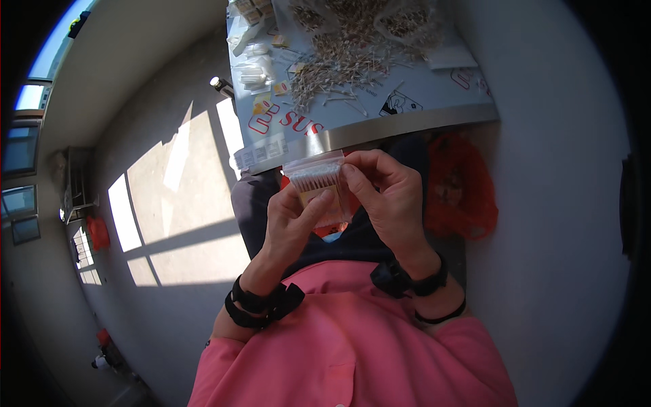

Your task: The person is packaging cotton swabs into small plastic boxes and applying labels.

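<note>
Daylight is let in from the left, where bright windows (20, 149) are seen, and the floor (193, 190) is marked by strong, almost white sun patches, divided by dark bars of shadow, while the wall (549, 176) at right is left dim and greyish. A small glare is thrown back by the metal table edge (407, 123). Straight lines are bent toward the black, rounded rim, and the swab heap (346, 61) is rendered softly, its fine details being lost.
</note>
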`<action>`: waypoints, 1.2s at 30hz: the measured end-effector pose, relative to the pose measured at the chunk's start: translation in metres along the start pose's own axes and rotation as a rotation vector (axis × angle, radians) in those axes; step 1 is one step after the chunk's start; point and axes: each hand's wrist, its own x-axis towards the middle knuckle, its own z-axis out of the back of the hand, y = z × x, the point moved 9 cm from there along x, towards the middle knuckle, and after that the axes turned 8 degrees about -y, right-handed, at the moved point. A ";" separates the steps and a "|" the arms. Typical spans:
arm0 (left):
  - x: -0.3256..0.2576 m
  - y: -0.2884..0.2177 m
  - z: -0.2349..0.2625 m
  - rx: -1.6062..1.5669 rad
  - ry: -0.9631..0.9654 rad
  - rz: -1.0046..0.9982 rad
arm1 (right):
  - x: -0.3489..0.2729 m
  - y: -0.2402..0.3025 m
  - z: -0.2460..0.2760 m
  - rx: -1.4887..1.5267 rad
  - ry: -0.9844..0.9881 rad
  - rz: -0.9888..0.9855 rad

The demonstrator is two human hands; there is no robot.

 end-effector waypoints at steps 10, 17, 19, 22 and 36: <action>-0.001 -0.005 -0.005 -0.089 -0.028 0.008 | -0.018 0.035 -0.004 -0.230 -0.038 0.373; 0.001 -0.017 -0.004 -0.151 -0.128 0.007 | -0.018 0.034 -0.006 -0.229 -0.041 0.366; 0.002 -0.021 -0.004 -0.110 -0.112 -0.023 | -0.019 0.037 -0.007 -0.248 -0.054 0.404; 0.003 -0.025 -0.005 -0.066 -0.086 -0.070 | -0.021 0.040 -0.007 -0.299 -0.035 0.411; -0.003 -0.045 -0.007 0.176 -0.101 -0.320 | -0.028 0.046 -0.011 -0.248 -0.069 0.491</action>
